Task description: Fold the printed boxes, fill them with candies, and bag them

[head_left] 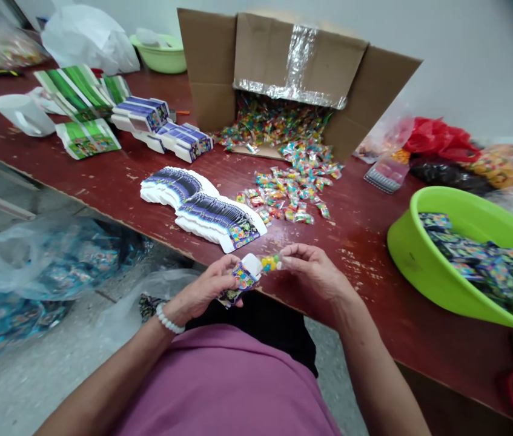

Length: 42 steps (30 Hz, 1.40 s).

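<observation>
Purple-and-black printed card, that's the little carton (243,281) in the person's left hand (214,281), held right at the near edge of the red table (356,227). Thumb's along the near face and the fingers are wrapped round behind, so it's a snug grip. Long axis runs on a slant, from near left up to far right, with the white flap (251,265) at the far-right end.

Now the bit that matters: the candy packet (269,263) is just right of that flap, pretty much level with it. Right hand (313,266) has the packet's right end pinched narrow between thumb and fingertips, so the candies point left at the carton. The packet runs roughly left to right, while the carton tilts more toward the far side, so the 2 aren't quite in line. Can't tell if packet and flap are actually touching, and the carton's mouth is mostly hidden.

Of the 2 hands, the right is nearer the green basin (399,242) with more printed cartons (487,257) in it, over on the right. Flat carton stack (220,218) sits just beyond the left hand, with loose candy packets (295,188) spilling from a cardboard box (301,60) farther back.
</observation>
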Each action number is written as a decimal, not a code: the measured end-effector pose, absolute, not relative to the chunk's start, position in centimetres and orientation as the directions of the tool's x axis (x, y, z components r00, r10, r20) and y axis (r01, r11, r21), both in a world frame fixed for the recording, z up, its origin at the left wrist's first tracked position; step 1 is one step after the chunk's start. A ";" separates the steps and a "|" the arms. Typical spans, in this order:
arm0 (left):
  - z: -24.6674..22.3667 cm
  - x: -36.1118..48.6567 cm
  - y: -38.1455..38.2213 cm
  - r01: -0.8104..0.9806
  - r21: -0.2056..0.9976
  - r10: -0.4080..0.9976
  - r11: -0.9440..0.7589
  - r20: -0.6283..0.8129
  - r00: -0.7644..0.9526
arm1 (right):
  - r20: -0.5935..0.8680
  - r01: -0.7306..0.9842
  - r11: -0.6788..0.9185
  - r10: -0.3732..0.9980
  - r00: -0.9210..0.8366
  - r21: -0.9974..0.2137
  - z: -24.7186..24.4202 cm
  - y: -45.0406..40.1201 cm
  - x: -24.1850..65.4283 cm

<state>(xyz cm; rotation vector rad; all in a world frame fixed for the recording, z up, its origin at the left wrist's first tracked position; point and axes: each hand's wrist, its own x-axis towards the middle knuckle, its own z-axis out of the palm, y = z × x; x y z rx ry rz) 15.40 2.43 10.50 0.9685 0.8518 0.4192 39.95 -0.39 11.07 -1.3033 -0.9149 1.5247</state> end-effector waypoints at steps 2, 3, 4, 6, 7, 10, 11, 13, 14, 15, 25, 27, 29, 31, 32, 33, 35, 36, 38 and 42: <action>10.8 15.3 2.2 0.084 0.856 0.618 0.511 -0.433 0.656 | -0.318 -0.122 -0.323 0.946 -0.063 -0.938 11.4 -0.8 39.2; 11.0 15.3 2.1 0.109 0.859 0.599 0.500 -0.434 0.673 | -0.311 -0.085 -0.315 0.949 -0.058 -0.945 11.5 -0.9 38.9; 11.2 15.3 2.0 0.133 0.863 0.583 0.488 -0.436 0.685 | -0.298 -0.040 -0.300 0.953 -0.046 -0.953 11.6 -1.0 38.7; 11.7 15.4 1.8 0.156 0.868 0.579 0.471 -0.437 0.688 | -0.253 0.060 -0.253 0.967 0.001 -0.966 11.6 -1.1 38.4; 11.8 15.4 1.7 0.159 0.871 0.584 0.465 -0.437 0.684 | -0.226 0.114 -0.227 0.974 0.026 -0.967 11.6 -1.1 38.3; 12.1 15.6 1.4 0.162 0.885 0.599 0.436 -0.420 0.682 | -0.133 0.296 -0.154 0.987 0.089 -0.943 11.8 -1.4 38.0; 12.2 15.7 1.4 0.166 0.889 0.600 0.427 -0.416 0.683 | -0.103 0.359 -0.134 0.989 0.103 -0.924 11.8 -1.6 37.9; 12.1 15.7 1.3 0.173 0.890 0.595 0.422 -0.416 0.688 | -0.064 0.453 -0.108 0.992 0.110 -0.885 12.1 -1.8 37.7; 12.1 15.7 1.3 0.173 0.888 0.592 0.426 -0.419 0.688 | -0.056 0.483 -0.102 0.993 0.107 -0.870 12.2 -1.9 37.5; 12.0 15.7 1.2 0.173 0.884 0.590 0.434 -0.424 0.687 | -0.047 0.510 -0.093 0.994 0.103 -0.855 12.4 -2.0 37.3; 11.3 15.9 0.6 0.075 0.870 0.611 0.486 -0.400 0.683 | 0.302 0.791 0.155 0.952 0.039 -0.592 12.8 -2.9 35.7; 11.0 16.0 0.6 0.070 0.875 0.632 0.479 -0.399 0.664 | 0.300 0.796 0.196 0.954 -0.019 -0.572 12.7 -3.1 35.2; 10.7 16.1 0.6 0.071 0.876 0.648 0.478 -0.406 0.645 | 0.274 0.772 0.241 0.958 -0.091 -0.587 12.7 -3.2 34.9; 10.4 16.1 0.6 0.079 0.875 0.651 0.478 -0.413 0.636 | 0.251 0.745 0.258 0.960 -0.125 -0.615 12.6 -3.0 35.1; 10.3 16.0 0.6 0.081 0.876 0.650 0.476 -0.412 0.639 | 0.248 0.737 0.254 0.961 -0.121 -0.626 12.5 -2.9 35.3; 10.2 15.9 0.6 0.082 0.877 0.647 0.473 -0.409 0.643 | 0.247 0.729 0.247 0.963 -0.110 -0.638 12.5 -2.7 35.5; 10.2 15.7 0.6 0.081 0.878 0.643 0.472 -0.406 0.649 | 0.247 0.715 0.241 0.964 -0.099 -0.656 12.4 -2.3 35.9; 10.2 15.6 0.5 0.082 0.877 0.639 0.474 -0.406 0.653 | 0.245 0.711 0.249 0.963 -0.111 -0.658 12.3 -2.3 36.0; 10.3 15.5 0.5 0.088 0.876 0.633 0.475 -0.409 0.658 | 0.230 0.705 0.285 0.957 -0.175 -0.650 12.2 -2.3 35.7; 10.5 15.8 0.4 0.090 0.874 0.641 0.478 -0.417 0.644 | 0.194 0.669 0.313 0.949 -0.249 -0.674 12.1 -2.5 34.5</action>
